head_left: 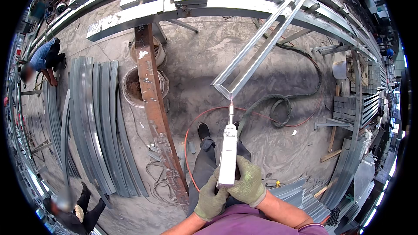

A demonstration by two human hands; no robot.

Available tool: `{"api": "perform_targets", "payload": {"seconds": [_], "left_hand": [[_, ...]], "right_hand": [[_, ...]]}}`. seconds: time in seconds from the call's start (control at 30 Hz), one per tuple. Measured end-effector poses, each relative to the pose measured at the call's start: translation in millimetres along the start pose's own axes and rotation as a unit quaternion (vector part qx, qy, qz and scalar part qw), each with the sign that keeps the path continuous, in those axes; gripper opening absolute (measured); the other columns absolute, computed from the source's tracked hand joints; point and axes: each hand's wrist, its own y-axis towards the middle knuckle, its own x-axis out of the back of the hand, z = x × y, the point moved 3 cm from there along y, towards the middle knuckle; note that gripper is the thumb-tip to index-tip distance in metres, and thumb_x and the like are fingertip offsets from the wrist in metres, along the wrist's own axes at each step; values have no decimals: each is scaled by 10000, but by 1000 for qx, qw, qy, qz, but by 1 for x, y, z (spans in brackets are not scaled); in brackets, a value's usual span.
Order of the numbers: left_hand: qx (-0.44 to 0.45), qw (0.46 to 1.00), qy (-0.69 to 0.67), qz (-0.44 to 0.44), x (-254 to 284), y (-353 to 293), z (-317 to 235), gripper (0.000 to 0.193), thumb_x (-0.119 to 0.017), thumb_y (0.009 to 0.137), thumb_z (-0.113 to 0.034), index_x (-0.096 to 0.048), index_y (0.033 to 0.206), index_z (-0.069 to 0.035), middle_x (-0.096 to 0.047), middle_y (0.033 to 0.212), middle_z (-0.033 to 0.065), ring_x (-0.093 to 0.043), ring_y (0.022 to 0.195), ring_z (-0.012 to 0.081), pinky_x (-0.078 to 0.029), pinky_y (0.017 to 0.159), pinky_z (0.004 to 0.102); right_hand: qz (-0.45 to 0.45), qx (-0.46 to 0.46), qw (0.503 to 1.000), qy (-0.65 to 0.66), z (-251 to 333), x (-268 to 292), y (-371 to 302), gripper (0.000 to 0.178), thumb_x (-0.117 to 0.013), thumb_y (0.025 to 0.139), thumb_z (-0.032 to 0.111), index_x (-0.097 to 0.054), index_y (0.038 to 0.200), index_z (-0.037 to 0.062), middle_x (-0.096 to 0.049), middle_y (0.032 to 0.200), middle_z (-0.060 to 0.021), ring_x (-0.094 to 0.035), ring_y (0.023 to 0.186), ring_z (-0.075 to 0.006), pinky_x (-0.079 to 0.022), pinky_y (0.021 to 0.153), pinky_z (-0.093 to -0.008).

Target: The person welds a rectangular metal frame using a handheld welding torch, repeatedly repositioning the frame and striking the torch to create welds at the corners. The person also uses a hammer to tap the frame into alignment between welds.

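Observation:
Both my gloved hands are wrapped round a white and silver handheld welding gun [228, 152], held in front of my body. My left hand [211, 199] closes on the left side of its lower end, and my right hand [248, 182] grips it from the right. The gun points away from me. Its thin nozzle tip meets the near corner of a long galvanized metal frame [223, 88], or ends right by it; I cannot tell which. The frame slants up to the far right, its far part over a steel beam. Glove fingers are partly hidden behind the gun.
A rusty steel beam [150, 82] runs along my left, beside buckets [132, 88]. Long metal strips [93, 117] lie farther left, near two people. A dark sleeved cable [261, 100] and a red hose [187, 139] trail over the floor. Stacked metal tubes [346, 111] stand right.

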Motion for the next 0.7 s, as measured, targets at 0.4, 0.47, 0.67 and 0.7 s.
{"api": "perform_targets", "payload": {"seconds": [0.4,0.47,0.67,0.7], "left_hand": [[15,999,-44,10,-2,4,4,651,-688,1083,-255,-437,1632,-11,-667,1121,4,-565,863,56,-496,758,236],[15,998,-52,11,-3,5,2,645,-690,1083,-253,-443,1628,-15,-665,1143,7,-565,878,57,-499,769,238],[15,1000,-17,7,0,7,3,606,-689,1085,-260,-477,1604,-28,-659,1167,8,-586,922,68,-511,796,247],[18,999,-29,9,0,7,5,607,-691,1087,-269,-479,1603,-32,-659,1166,6,-588,926,69,-513,798,249]], "right_hand": [[-12,15,1000,-14,-1,2,6,496,-935,772,244,-709,1138,-3,-772,906,-134,-776,781,-226,-611,697,-352],[-7,9,1000,-16,0,3,7,486,-931,776,250,-712,1127,-5,-768,893,-136,-773,768,-226,-607,684,-353],[-35,39,999,3,-3,0,10,468,-898,792,341,-699,1048,3,-700,808,-170,-728,709,-349,-565,635,-417],[-34,40,999,1,-4,0,11,468,-898,792,340,-698,1047,4,-701,810,-170,-729,710,-346,-566,634,-415]]}}
